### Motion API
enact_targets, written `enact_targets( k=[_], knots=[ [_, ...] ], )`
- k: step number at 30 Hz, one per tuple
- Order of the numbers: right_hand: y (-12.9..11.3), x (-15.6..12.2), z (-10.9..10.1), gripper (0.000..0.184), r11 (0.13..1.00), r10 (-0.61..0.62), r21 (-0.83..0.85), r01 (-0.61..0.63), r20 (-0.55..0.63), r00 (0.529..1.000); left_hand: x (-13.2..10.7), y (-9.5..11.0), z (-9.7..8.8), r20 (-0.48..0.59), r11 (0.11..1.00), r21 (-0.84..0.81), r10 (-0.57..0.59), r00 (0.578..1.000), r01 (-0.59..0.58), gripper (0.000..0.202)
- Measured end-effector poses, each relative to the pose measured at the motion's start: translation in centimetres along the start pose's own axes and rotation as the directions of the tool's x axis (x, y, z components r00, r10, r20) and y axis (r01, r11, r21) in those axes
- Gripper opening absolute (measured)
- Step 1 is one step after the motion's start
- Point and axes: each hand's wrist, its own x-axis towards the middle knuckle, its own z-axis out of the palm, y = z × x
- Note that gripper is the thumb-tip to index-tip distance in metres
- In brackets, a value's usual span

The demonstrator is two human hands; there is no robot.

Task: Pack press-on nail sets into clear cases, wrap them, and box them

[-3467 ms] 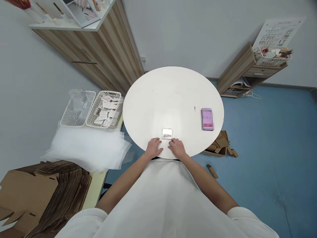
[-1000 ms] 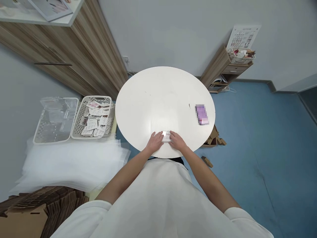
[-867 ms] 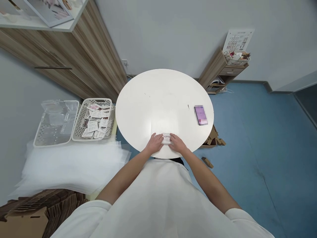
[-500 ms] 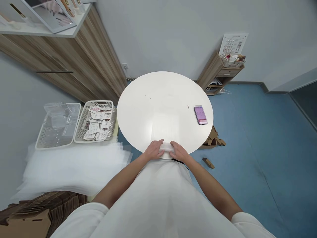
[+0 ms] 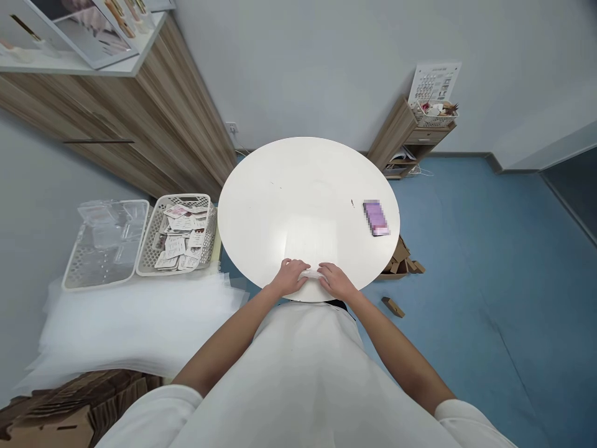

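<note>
At the near edge of the round white table point(image 5: 265, 205), my left hand point(image 5: 290, 277) and my right hand point(image 5: 337, 281) grip the two ends of a small roll of thin, whitish packing sheet point(image 5: 311, 274). The fingers of both hands curl over the roll, thumbs on the side towards me. A flat, see-through stretch of the same sheet appears to run away from the roll across the table. Whether anything lies inside the roll cannot be seen.
A phone-like purple blurred object point(image 5: 375, 218) lies on the table's right. To the left stand a basket of printed cards point(image 5: 176, 239), a basket of clear plastic boxes point(image 5: 106, 242), stacked translucent sheets point(image 5: 135, 317) and folded cardboard point(image 5: 56, 423). Small cardboard boxes point(image 5: 398, 258) are at lower right.
Both hands have shifted slightly forward with the roll, which now looks narrower between them. The whole view has tilted a little.
</note>
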Motion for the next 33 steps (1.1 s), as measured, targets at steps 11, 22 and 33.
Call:
enact_targets(
  k=[11, 22, 33],
  knots=[
    [1.3, 3.0, -0.6, 0.025, 0.851, 0.385, 0.358, -0.383, 0.071, 0.920, 2.8, -2.8, -0.9, 0.162, 0.901, -0.292, -0.284, 0.945, 0.321, 0.025],
    [2.8, 5.1, 1.2, 0.026, 0.756, 0.559, 0.362, -0.545, 0.073, 0.826, 4.5, -3.2, -0.2, 0.241, 0.808, -0.126, -0.537, 0.808, 0.575, 0.025],
    [3.7, 1.9, 1.0, 0.034, 0.796, 0.599, 0.102, -0.596, -0.268, 0.754, 2.1, -3.8, -0.8, -0.059, 0.815, -0.076, -0.579, 0.814, 0.574, 0.032]
  ],
)
